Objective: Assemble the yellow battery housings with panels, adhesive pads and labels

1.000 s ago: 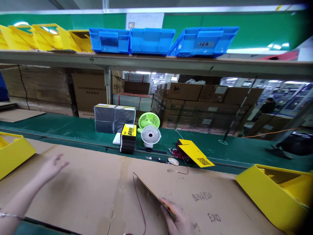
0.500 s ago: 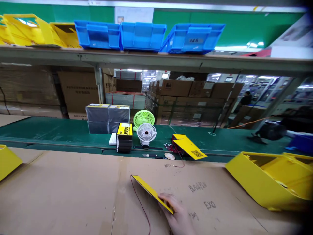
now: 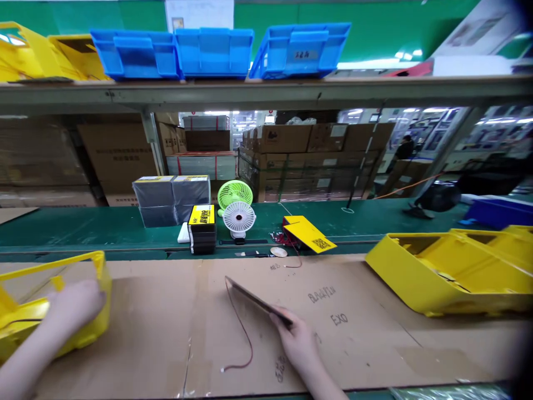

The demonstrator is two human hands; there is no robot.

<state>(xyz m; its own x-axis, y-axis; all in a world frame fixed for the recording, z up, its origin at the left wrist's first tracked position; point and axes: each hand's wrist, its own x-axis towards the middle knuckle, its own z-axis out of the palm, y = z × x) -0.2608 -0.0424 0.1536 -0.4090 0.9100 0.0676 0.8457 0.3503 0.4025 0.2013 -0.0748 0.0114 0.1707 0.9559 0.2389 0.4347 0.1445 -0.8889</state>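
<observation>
2 bare hands are over the brown cardboard on the near part of the bench. The right hand has its grip closed on the near right end of a thin, flat panel, tilted near the middle of the cardboard. From the panel's far left end a dark red wire curves down to a small pale tip. The left hand is at a yellow housing on the left; its fingers are blurred and partly hidden, so I cannot tell how far that grip is open or whether it holds the housing. On the right, more yellow housings stand close together, beyond the handwritten "EXO".

Farther off are a pale oval disc and, to its right, yellow panels, the front panel bearing a square printed code. Left of these are 2 fans, a white fan in front of a green fan, then a black stack with a yellow top and 4 wrapped grey blocks. Above, 3 blue bins sit on a shelf; cartons are piled beyond.
</observation>
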